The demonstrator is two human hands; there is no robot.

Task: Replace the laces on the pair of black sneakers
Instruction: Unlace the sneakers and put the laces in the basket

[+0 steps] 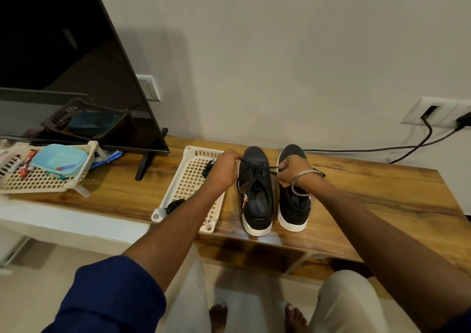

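On the long wood-grain desk (356,187) I see the pair of black canvas sneakers with white soles: the left sneaker (256,197) laced, the right sneaker (293,205) beside it, its lacing hidden. I judge the job about midway. Black spare laces (174,205) lie in the cream perforated tray (188,179). Both arms reach forward; my left hand (225,169) and right hand (291,170) each pinch an end of the black lace (254,170), grip closed, pulling outward.

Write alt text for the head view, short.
A person's left hand and right hand each pinch an end of the black lace on the left of two black sneakers on a wooden table; a white basket beside them holds more laces.
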